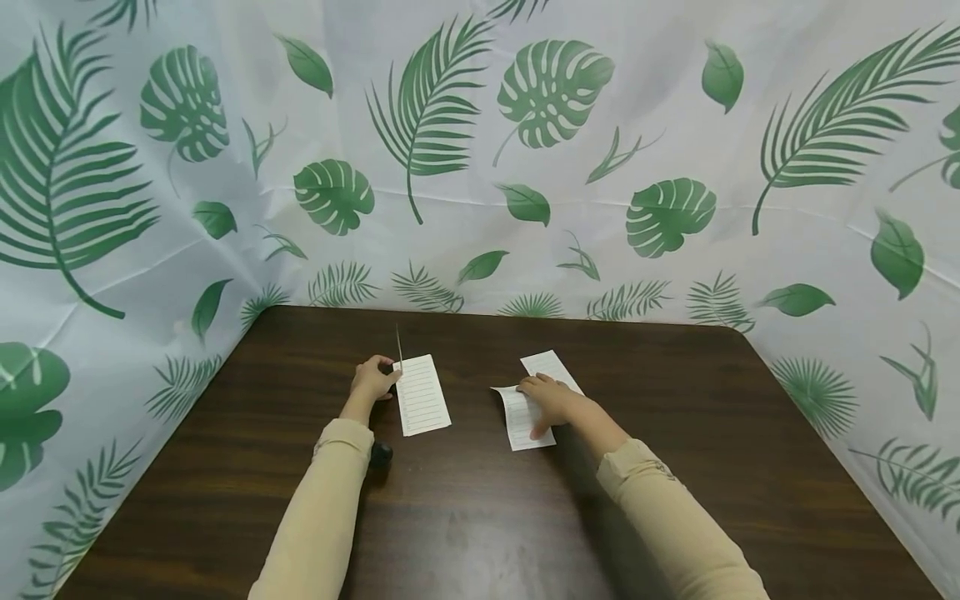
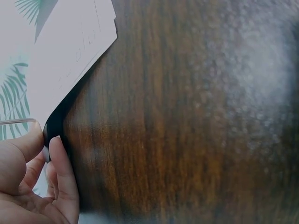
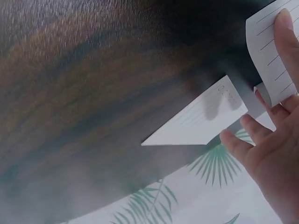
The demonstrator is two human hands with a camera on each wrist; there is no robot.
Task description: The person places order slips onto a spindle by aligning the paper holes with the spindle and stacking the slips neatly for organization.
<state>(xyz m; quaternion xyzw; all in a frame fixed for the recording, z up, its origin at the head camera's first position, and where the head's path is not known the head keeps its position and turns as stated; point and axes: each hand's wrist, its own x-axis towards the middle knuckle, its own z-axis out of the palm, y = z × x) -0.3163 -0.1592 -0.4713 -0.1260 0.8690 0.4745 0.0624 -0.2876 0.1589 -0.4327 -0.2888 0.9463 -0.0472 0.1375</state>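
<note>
Counting the papers gives three in the head view, all around mid-frame: a left paper [image 1: 422, 396], a right paper [image 1: 517, 414] and a far paper [image 1: 553, 367] just above the right one. Two hands are at work. The left hand [image 1: 369, 381], left of centre, pinches a dark thing [image 2: 55, 131] at the left paper's edge; the right hand [image 1: 553, 402], right of centre, grasps the right paper, thumb on its lined face and a finger behind.

Much of the dark thing is hidden by fingers and paper — I cannot tell what it is. A thin upright strip [image 1: 399, 348] beside the left hand shows almost edge-on, also hard to make out. The right hand covers part of the right paper and the far paper's lower end; the right wrist view cuts off the right paper at its upper right.

One black object [image 1: 381, 456] sits below the left hand, partly blocked by the left sleeve [image 1: 318, 508]. All lie on one brown worktop [image 1: 465, 525]; a leaf-print cloth [image 1: 450, 225] fills the upper frame.
</note>
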